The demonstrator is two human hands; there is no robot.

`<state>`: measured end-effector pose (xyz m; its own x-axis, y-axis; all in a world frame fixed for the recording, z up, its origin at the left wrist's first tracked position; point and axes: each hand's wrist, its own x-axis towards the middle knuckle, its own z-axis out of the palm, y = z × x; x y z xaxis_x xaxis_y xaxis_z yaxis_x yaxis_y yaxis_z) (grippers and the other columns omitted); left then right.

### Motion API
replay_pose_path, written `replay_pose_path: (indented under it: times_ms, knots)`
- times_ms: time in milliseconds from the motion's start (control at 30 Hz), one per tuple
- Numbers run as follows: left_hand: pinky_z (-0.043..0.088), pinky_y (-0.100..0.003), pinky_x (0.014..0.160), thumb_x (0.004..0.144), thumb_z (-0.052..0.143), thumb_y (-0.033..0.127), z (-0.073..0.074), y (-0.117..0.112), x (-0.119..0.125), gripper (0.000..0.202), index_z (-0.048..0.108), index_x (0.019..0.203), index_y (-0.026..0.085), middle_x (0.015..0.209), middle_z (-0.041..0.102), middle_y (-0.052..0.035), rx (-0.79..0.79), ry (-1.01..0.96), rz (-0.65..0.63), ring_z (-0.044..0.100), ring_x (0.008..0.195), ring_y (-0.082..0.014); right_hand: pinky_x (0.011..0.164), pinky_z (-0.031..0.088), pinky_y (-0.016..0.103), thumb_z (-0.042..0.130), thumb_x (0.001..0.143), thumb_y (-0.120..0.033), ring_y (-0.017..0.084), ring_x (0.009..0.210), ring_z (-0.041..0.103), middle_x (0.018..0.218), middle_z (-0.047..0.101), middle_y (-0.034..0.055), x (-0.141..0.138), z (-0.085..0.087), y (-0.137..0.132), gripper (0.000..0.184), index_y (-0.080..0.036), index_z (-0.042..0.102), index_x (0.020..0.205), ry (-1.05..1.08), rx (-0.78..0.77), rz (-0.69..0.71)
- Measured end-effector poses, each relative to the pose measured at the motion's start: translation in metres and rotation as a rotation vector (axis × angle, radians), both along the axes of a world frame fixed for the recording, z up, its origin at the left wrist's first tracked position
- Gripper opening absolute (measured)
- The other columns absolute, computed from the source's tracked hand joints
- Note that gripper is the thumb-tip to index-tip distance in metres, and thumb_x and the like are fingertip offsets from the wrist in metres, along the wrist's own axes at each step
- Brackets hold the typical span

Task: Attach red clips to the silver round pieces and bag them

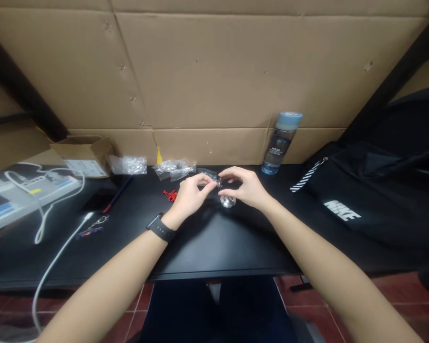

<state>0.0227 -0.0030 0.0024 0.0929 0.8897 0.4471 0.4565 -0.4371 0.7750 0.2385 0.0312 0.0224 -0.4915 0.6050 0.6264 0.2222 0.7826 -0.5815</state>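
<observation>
In the head view, my left hand [193, 194], with a dark watch on its wrist, pinches at the left side of a small thin metal piece [219, 184]. My right hand [248, 189] closes on that same piece from the right, thumb below and fingers above. Its exact kind is too small to make out. Just under my right fingers, a round silver metal part [228, 202] rests on the black table [214, 252]. A bundle of red cord [170, 196] lies beside my left hand. Behind my fingers is a clear plastic bag [207, 174], partly hidden.
Plastic bags [175, 168] and an open cardboard box [87, 155] line the back. A water bottle [279, 143] leans near the cardboard wall. On the right sits a black bag [375, 190]; on the left, a power strip [32, 195], white cable [57, 261] and keychain [93, 228].
</observation>
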Motion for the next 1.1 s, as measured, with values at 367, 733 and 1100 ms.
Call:
replay_pose_path:
  times_ms: [367,733,1100]
  knots:
    - [0.056,-0.038,0.095,0.092,0.070,0.039,0.000,0.000,-0.001,0.019,0.074,0.089,0.021,0.096,0.079,-0.0049,0.004,-0.010,-0.012,0.075,0.096,-0.0246,0.086,0.062,0.037,0.092,0.073,-0.038,0.024,0.100,0.077,0.107,0.078,0.0064,-0.005,-0.007,-0.001,0.047,-0.021,0.072,0.112,0.027,-0.083,-0.004]
    - [0.055,-0.034,0.088,0.095,0.066,0.042,-0.008,0.006,0.000,0.023,0.071,0.096,0.019,0.098,0.078,-0.0058,-0.078,-0.139,-0.126,0.074,0.094,-0.0232,0.084,0.062,0.035,0.089,0.074,-0.025,0.022,0.094,0.074,0.107,0.075,0.0054,-0.006,-0.004,-0.005,0.043,-0.022,0.071,0.113,-0.039,0.016,-0.010]
    - [0.052,-0.038,0.105,0.089,0.075,0.041,-0.001,0.001,0.002,0.037,0.064,0.117,0.019,0.122,0.072,-0.0094,-0.272,-0.370,-0.349,0.068,0.118,-0.0244,0.086,0.059,0.034,0.078,0.077,-0.017,0.021,0.096,0.071,0.109,0.074,0.0041,-0.005,0.006,-0.012,0.036,-0.024,0.070,0.112,-0.064,0.110,-0.021]
